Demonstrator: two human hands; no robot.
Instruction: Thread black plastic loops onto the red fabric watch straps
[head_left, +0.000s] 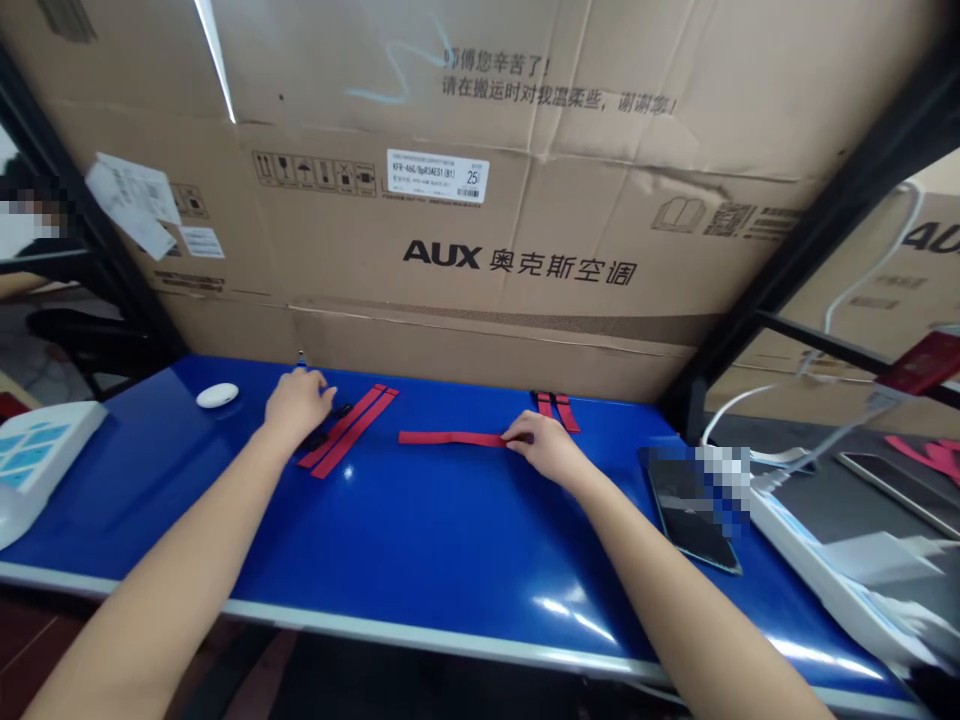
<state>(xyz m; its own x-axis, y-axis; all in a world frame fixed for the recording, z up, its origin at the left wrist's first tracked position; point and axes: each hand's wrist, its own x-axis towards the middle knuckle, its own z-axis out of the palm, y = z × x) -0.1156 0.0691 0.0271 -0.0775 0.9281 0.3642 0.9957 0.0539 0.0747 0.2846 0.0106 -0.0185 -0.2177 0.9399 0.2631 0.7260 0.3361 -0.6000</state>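
My right hand (546,445) pinches the right end of a red strap (450,438), which stretches leftward along the blue tabletop. My left hand (296,405) is at the back left with its fingers curled; what they hold, if anything, is hidden. Close beside it are small black pieces (318,440), partly covered by the hand. Two red straps (356,432) lie side by side, slanting, just right of that hand. Beyond my right hand lie two shorter red straps (564,410) with black pieces at their far ends.
A large cardboard sheet (525,330) walls off the back of the blue table (420,560). A white oval object (217,396) sits at the left, near a white device (45,450). On the right are a phone (690,520), a white power strip (832,590) and cables.
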